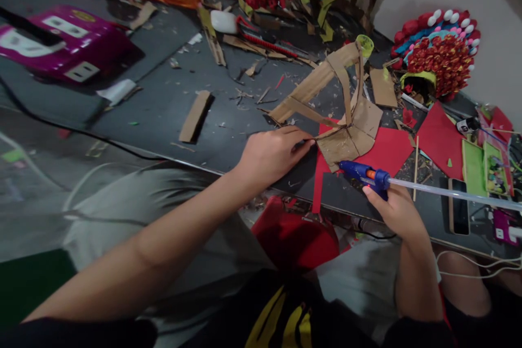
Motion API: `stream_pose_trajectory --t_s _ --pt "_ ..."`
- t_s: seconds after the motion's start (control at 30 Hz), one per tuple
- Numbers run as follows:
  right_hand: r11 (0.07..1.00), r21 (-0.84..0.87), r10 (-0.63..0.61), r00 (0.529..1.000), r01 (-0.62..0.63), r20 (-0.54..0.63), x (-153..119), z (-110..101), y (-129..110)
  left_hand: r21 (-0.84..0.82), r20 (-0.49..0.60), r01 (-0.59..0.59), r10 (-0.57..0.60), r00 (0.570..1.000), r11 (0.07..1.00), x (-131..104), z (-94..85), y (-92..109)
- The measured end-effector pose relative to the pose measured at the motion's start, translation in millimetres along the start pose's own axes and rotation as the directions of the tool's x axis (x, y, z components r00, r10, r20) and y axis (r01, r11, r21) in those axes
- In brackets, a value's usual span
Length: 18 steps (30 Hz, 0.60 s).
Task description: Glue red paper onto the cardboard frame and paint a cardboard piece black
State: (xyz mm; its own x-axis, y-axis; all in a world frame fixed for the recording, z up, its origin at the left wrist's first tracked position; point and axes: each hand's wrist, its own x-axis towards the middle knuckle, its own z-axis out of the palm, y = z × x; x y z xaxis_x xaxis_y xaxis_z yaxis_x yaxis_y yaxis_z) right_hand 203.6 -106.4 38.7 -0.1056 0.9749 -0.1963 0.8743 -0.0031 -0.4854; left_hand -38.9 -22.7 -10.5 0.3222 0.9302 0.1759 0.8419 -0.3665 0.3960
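Observation:
A brown cardboard frame (304,89), built from strips joined to a flat piece, stands near the table's front edge. My left hand (273,152) pinches the near left edge of this frame between thumb and fingers. In my right hand (397,209) is a blue hot glue gun (362,174), with a long clear glue stick (440,191) sticking out of its back. The gun's nozzle meets the near corner of the cardboard, though whether it touches is hard to tell. Red paper (391,147) lies under the frame.
A loose cardboard strip (196,117) lies to the left, and a purple power strip (69,43) with cables stands farther left. Red decorated pieces (442,54) are at the back. A phone (459,206) and a green box (475,166) lie at right; scraps litter the table.

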Motion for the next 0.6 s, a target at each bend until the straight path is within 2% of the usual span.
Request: stream_pose_trajectory --t_s 0.23,0.37,0.5,0.6 --pt "1.000 0.016 -0.015 0.997 0.016 -0.077 -1 -5 4 0.021 0.005 0.011 -0.011 1.000 1.000 1 -0.9 0" --pt "1.000 0.008 -0.027 0.999 0.028 -0.043 0 1 2 -0.001 0.003 0.015 -0.015 1.000 1.000 0 -1.1 0" --pt "0.998 -0.063 0.009 0.999 -0.012 -0.040 1 5 1 -0.004 0.010 0.011 -0.011 1.000 1.000 0 -1.9 1" --pt "0.998 -0.065 -0.025 1.000 0.025 -0.001 1 4 1 0.000 0.019 0.012 -0.012 1.000 1.000 0 -2.1 1"
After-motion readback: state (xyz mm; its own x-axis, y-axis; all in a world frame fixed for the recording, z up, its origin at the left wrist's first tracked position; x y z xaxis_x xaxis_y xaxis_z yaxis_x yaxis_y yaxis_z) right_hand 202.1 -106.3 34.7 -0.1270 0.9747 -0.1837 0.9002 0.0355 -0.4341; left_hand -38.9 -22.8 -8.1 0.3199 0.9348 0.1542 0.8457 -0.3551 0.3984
